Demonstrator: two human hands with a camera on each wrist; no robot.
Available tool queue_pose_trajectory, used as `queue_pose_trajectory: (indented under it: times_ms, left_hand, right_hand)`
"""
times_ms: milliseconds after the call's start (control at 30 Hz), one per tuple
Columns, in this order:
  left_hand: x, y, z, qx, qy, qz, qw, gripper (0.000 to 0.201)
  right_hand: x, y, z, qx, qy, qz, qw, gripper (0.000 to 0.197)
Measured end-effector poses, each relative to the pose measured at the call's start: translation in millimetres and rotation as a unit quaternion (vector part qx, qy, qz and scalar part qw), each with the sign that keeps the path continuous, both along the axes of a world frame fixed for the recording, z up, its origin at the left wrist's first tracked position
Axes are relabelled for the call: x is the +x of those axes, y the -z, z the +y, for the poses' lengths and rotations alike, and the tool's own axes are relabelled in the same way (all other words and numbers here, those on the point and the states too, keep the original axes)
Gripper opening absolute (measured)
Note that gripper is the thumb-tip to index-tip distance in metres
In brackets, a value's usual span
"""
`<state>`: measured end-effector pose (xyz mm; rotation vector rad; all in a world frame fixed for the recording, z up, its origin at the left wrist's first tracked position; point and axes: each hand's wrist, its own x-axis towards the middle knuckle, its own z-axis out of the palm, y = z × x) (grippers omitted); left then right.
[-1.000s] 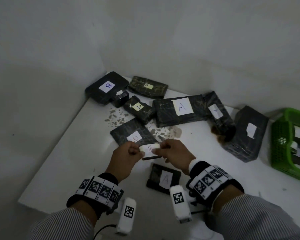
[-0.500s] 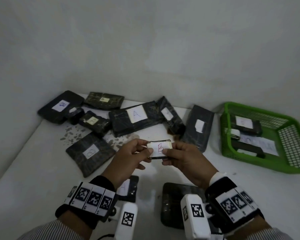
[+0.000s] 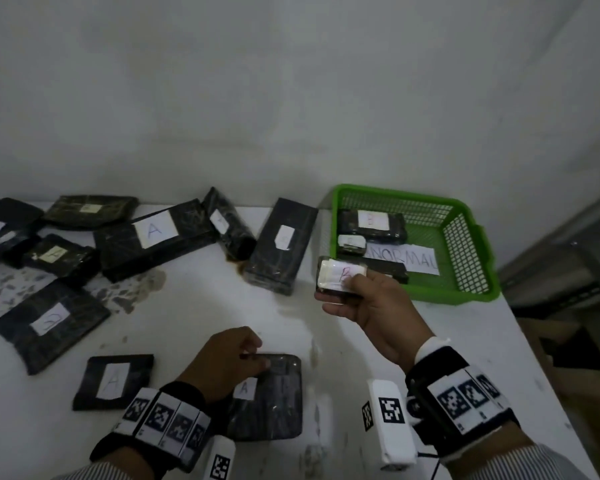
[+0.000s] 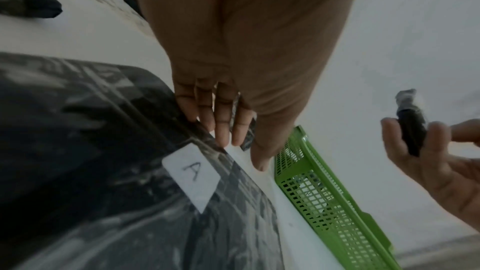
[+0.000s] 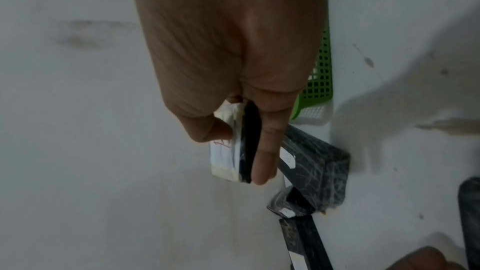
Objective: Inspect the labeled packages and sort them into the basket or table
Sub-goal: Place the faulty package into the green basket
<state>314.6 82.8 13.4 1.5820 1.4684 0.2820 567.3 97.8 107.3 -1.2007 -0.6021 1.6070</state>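
Note:
My right hand pinches a small black package with a white label B between thumb and fingers, held in the air just left of the green basket's front left corner. The right wrist view shows the same small package edge-on in my right hand, with the basket behind. My left hand rests near the front of the table on the far edge of a black package labelled A. In the left wrist view its fingers lie straight on that package.
The basket holds a package labelled B, a smaller one and a paper sheet. Several black labelled packages lie across the table's back and left, among them a large A. Another A package lies at the front left. The table edge runs on the right.
My left hand let go of the small B package and dropped onto the A package at the front. My right hand carried the B package right, up to the basket.

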Motion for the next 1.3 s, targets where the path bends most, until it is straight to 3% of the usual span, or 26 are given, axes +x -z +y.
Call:
queue_pose_trajectory:
  times_ms: [167, 300, 467, 633, 900, 1133, 1300]
  left_hand:
    - [19.4, 4.4, 9.6, 0.050, -0.019, 0.058, 0.997, 0.024]
    - [24.1, 16.4, 15.4, 0.041, -0.013, 0.090, 0.995, 0.026]
    - [23.3, 35.8, 15.8, 0.018, -0.008, 0.168, 0.986, 0.023]
    - [23.3, 40.5, 4.8, 0.057, -0.011, 0.160, 0.985, 0.023]
    - [24.8, 41.6, 5.1, 0.043, -0.015, 0.154, 0.987, 0.020]
    - [22.8, 46.9, 6.6, 0.040, -0.013, 0.149, 0.988, 0.017]
    - [22.3, 48.6, 8.4, 0.034, -0.009, 0.153, 0.988, 0.018]
  right_hand:
    - [22.0, 4.8, -3.4, 0.002, 0.002, -0.001, 1.000, 0.025]
    - [23.1, 11.5, -6.2, 0.008, -0.019, -0.022, 1.000, 0.027]
    - [23.4, 16.6, -5.5, 0.024, -0.008, -0.057, 0.998, 0.013]
    - [23.7, 14.0, -2.6, 0.016, -0.005, -0.040, 0.999, 0.018]
    - [24.9, 16.2, -0.3, 0.032, 0.026, -0.061, 0.997, 0.020]
    - [28.5, 17.6, -2.8, 0.044, -0.003, -0.059, 0.997, 0.015]
    - [29.6, 14.6, -5.4, 0.039, -0.009, -0.075, 0.996, 0.023]
